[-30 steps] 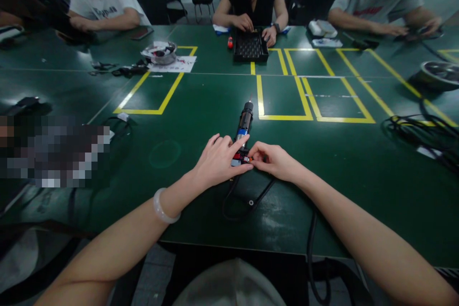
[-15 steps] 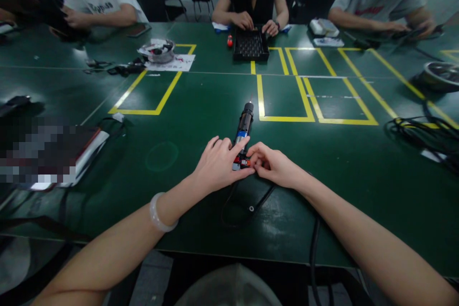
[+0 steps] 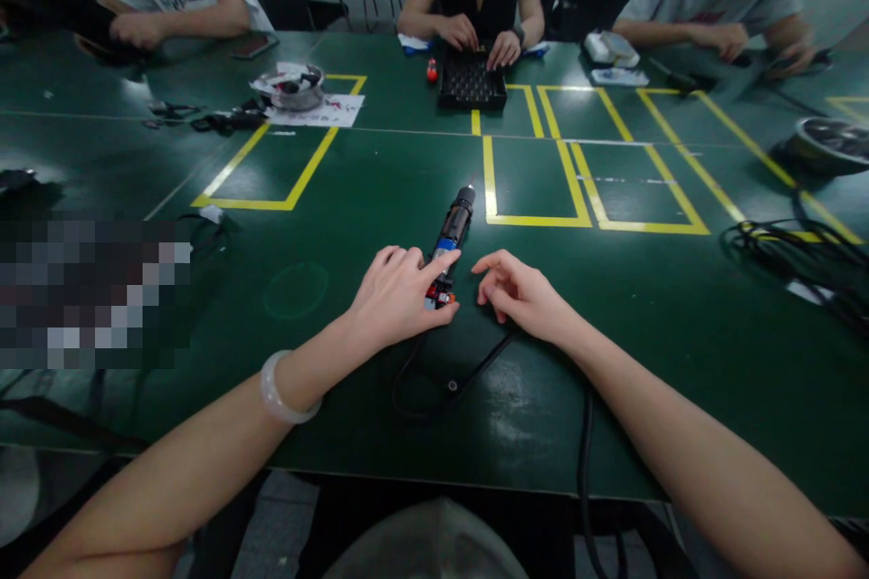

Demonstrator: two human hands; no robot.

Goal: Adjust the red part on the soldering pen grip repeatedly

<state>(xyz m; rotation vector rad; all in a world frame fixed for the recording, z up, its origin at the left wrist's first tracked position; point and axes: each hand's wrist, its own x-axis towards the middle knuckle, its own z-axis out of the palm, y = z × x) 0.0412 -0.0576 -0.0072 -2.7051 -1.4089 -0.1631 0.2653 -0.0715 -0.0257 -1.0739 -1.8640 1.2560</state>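
Just R of the tool (image 3: 457, 214), R hand (image 3: 526, 297) is sitting loosely curled, not touching, w/ nothing visibly held; L hand (image 3: 394, 297) is lying spread over tool's near end, prob. steadying it on table (image 3: 367, 425); any R touch next is calling for closing that gap.

pretty dim overall, pale glare on the green table (image 3: 367, 165), sides look stretched and kinda soft, plus blocky pixelated patches up top and left.

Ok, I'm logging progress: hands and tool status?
Left hand at near end of black tool. Right hand apart, nothing visibly held. Black cable loops close by.
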